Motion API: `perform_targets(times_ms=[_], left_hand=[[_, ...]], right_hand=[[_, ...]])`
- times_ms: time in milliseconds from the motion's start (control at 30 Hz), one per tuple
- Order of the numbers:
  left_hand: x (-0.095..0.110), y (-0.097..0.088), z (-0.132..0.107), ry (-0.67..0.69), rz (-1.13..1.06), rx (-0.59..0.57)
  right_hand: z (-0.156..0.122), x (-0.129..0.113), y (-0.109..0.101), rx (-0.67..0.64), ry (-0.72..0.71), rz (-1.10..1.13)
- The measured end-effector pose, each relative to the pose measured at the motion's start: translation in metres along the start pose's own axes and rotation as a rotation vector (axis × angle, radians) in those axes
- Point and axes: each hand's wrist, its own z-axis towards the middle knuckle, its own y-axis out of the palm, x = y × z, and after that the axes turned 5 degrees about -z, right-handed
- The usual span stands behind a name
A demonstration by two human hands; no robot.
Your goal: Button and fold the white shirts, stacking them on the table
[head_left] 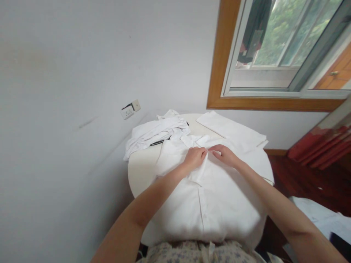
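A white button-up shirt [219, 193] is spread over a round table [139, 171], its collar toward the wall and its lower part hanging over the near edge. At the upper front placket, just below the collar, my left hand [195, 157] pinches the cloth. My right hand [225, 155] grips the placket edge directly beside it, fingertips almost meeting the left ones. Between them the fabric is lifted into a small peak. Any button there is hidden by the fingers.
Crumpled white clothing [160, 131] lies at the table's back left. A folded white cloth [230, 128] rests at the back right. Behind are a wall socket [127, 111] and a wood-framed window [215, 73]. A red curtain [315, 146] hangs at right.
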Motion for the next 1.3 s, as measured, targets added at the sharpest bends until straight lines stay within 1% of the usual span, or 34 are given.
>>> perform_targets(times_ms=[100, 167, 233, 333, 467, 533, 600, 667, 733, 833, 933, 1033, 1133, 1200, 1300], left_hand=[[0.002, 0.007, -0.002, 0.032, 0.076, -0.054], [-0.002, 0.004, -0.008, 0.055, 0.105, -0.081], [-0.011, -0.002, -0.017, 0.064, 0.130, -0.091], [-0.033, -0.017, -0.034, 0.057, 0.184, -0.112], [-0.070, -0.039, -0.057, 0.003, 0.271, -0.132], [-0.088, -0.049, -0.067, -0.006, 0.300, -0.128], [-0.104, -0.057, -0.077, 0.033, 0.297, -0.115], [-0.116, -0.061, -0.085, 0.076, 0.279, -0.090], [-0.125, -0.062, -0.091, 0.076, 0.270, -0.057], [-0.129, -0.061, -0.093, 0.001, 0.299, -0.020], [-0.128, -0.062, -0.094, -0.065, 0.345, -0.004], [-0.128, -0.066, -0.096, -0.106, 0.372, 0.025], [-0.134, -0.069, -0.100, -0.135, 0.381, 0.064], [-0.138, -0.071, -0.102, -0.137, 0.345, 0.089], [-0.138, -0.074, -0.100, -0.168, 0.201, 0.100]], right_hand=[[-0.008, 0.004, -0.005, 0.018, 0.013, -0.011], [-0.013, 0.005, -0.005, 0.017, 0.000, -0.010], [-0.016, 0.004, -0.004, -0.006, -0.025, -0.011], [-0.018, 0.000, 0.001, -0.047, -0.077, -0.003], [-0.016, -0.006, 0.009, -0.072, -0.142, 0.014], [-0.014, -0.007, 0.013, -0.075, -0.132, 0.012], [-0.012, -0.008, 0.017, -0.072, -0.109, 0.007], [-0.010, -0.009, 0.021, -0.068, -0.094, -0.009], [-0.006, -0.010, 0.025, -0.063, -0.087, -0.043], [0.002, -0.014, 0.031, -0.066, -0.076, -0.103], [0.009, -0.018, 0.034, -0.099, -0.089, -0.142], [0.014, -0.022, 0.036, -0.123, -0.082, -0.183], [0.017, -0.025, 0.037, -0.144, -0.048, -0.204], [0.017, -0.026, 0.037, -0.148, -0.029, -0.208], [0.013, -0.023, 0.037, -0.137, -0.036, -0.214]])
